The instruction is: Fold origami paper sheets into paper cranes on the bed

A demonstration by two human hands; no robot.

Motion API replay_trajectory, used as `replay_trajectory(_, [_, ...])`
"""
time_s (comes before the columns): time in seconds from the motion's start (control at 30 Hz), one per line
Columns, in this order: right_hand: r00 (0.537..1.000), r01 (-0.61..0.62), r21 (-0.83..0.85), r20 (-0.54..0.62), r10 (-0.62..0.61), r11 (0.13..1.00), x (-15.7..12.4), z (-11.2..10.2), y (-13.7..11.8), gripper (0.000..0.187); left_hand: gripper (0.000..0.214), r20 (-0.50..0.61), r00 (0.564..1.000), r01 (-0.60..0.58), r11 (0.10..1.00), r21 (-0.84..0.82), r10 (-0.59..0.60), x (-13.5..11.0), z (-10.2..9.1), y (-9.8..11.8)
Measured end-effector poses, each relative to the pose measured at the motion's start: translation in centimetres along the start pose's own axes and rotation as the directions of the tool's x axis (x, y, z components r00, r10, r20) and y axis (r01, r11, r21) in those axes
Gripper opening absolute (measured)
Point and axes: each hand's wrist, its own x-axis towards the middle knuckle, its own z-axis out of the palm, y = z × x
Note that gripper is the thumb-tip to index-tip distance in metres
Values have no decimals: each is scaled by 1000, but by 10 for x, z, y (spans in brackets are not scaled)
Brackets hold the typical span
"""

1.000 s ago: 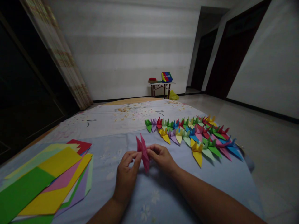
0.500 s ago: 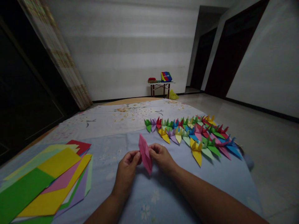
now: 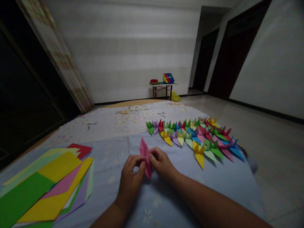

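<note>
Through the head camera, my only view, I lose the dark panel (image 3: 23, 95) at the far left to shadow; the forearms and the stack of coloured paper (image 3: 63, 166) are cut off by the frame, and the sheets cover one another so I cannot count them; the paper cranes (image 3: 199, 153) on the right overlap in their rows, the far ones too crowded to separate; on the small table (image 3: 163, 85) by the wall, I cannot read the lettering on the multicoloured box (image 3: 168, 78).

The pink folded paper (image 3: 146, 154) stands nearly upright, slightly tilted, between the hands above the blue cloth (image 3: 104, 180); whether its lower tip touches the cloth I cannot tell; the left hand (image 3: 131, 177) has thumb and index finger pinched on its near left side, a gap showing behind the fingertips; the right hand (image 3: 163, 164) grips its right side, fingers curled together, their tips partly hidden behind the paper.
</note>
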Motion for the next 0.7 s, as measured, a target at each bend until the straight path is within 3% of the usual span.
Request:
replay_trajectory(0.13, [1000,-3,-32,-3,3,999,-1,0,1,11,12,18,998,-63,994,94,62,1,1,1])
replay_trajectory(0.33, [999,3,-127,-31,-7,992,-1,-3,-2,10,15,77,995,-70,986,148,59,2,0,3])
replay_trajectory(0.57, [998,20,-46,64,-17,999,0,-6,0,15,23,43,996,71,991,114,-76,9,-5,-6])
replay_trajectory(0.7, [999,-13,39,52,11,999,1,-6,5,18,19,52,997,58,994,94,-63,10,-6,-4])
